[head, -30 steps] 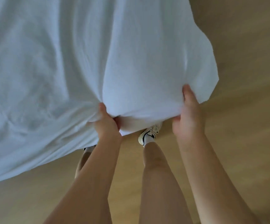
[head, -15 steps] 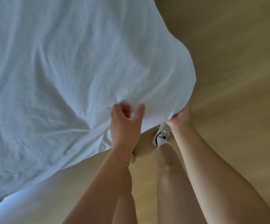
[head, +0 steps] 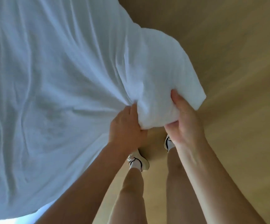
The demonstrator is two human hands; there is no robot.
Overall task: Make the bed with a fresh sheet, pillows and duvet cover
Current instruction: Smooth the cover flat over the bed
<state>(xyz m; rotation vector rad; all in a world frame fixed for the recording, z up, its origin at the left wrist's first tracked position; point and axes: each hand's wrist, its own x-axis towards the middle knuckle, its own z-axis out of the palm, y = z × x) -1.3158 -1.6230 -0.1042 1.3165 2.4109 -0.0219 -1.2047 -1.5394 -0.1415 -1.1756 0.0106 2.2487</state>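
Head: sheet [head: 63, 81] in left grip [head: 125, 125], right grip [head: 185, 120]

The sheet [head: 58, 78] fills the left and upper view, and its corner reaches right over the floor [head: 237, 62]. The left hand [head: 127, 125] and the right hand [head: 185, 120] grip that corner's near edge side by side. Beneath them, the left shoe [head: 139, 160] and the right shoe [head: 168, 143] stand on the floor

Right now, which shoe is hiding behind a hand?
The right shoe, partly hidden by the right hand; the left shoe sits lower, mostly in view.
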